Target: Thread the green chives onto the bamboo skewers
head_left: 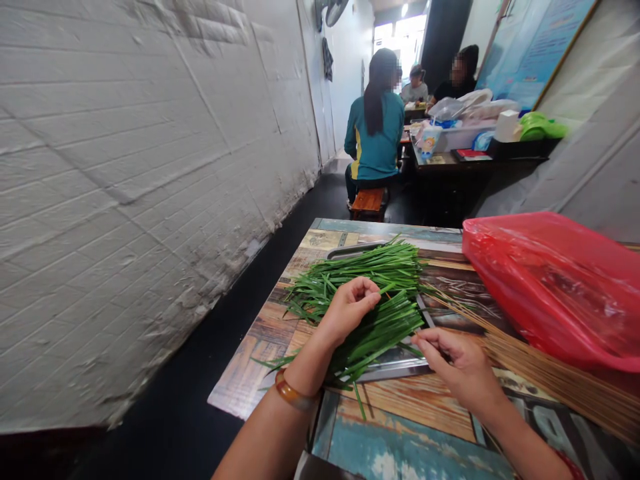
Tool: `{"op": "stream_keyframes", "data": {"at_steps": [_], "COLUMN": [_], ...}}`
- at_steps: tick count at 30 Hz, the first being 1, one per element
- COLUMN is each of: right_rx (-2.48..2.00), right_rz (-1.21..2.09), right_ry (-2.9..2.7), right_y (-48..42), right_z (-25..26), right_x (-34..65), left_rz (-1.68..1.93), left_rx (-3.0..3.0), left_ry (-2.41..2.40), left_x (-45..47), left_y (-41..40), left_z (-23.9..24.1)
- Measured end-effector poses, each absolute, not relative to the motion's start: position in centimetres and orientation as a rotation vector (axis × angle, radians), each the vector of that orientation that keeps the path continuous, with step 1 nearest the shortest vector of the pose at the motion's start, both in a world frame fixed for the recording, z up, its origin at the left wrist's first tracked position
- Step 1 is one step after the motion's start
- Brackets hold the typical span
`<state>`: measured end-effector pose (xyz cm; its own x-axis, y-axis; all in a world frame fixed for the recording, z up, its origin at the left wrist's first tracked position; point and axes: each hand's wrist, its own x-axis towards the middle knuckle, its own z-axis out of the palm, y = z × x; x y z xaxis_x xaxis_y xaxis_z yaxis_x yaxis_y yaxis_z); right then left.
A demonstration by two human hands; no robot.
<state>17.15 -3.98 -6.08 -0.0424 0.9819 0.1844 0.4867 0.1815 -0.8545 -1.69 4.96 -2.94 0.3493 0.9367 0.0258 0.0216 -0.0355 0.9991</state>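
Long green garlic chives (370,267) lie in two heaps across a metal tray (403,369), their leaves spilling over its left side. Above the gap between the heaps, my left hand (353,305) is closed in a pinch on the end of a chive leaf. My right hand (455,363), at the tray's right front corner, pinches a thin bamboo skewer, most of it hidden behind the hand. Many more bamboo skewers (540,363) lie in a bundle to the right, reaching from the tray's edge past my right wrist.
A red plastic bag (550,280) stands on the right of the wood-patterned table (270,333). A white wall (150,200) runs along the left. Beyond the table, a person in teal (377,137) sits on a wooden stool (369,200) near a cluttered table (440,159).
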Motion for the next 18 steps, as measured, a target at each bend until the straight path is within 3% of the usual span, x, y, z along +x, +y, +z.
{"op": "stream_keyframes", "data": {"at_steps": [18], "right_rx": [-1.419], "right_rz": [0.777], "right_ry": [-1.667], "right_y": [-4.18], "right_z": [-5.96], "right_x": [17.07], "left_rz": [0.973], "left_rx": [1.437], "left_ry": [1.08], "left_x": [-1.63], "left_y": [4.85], "left_z": [-3.18]}}
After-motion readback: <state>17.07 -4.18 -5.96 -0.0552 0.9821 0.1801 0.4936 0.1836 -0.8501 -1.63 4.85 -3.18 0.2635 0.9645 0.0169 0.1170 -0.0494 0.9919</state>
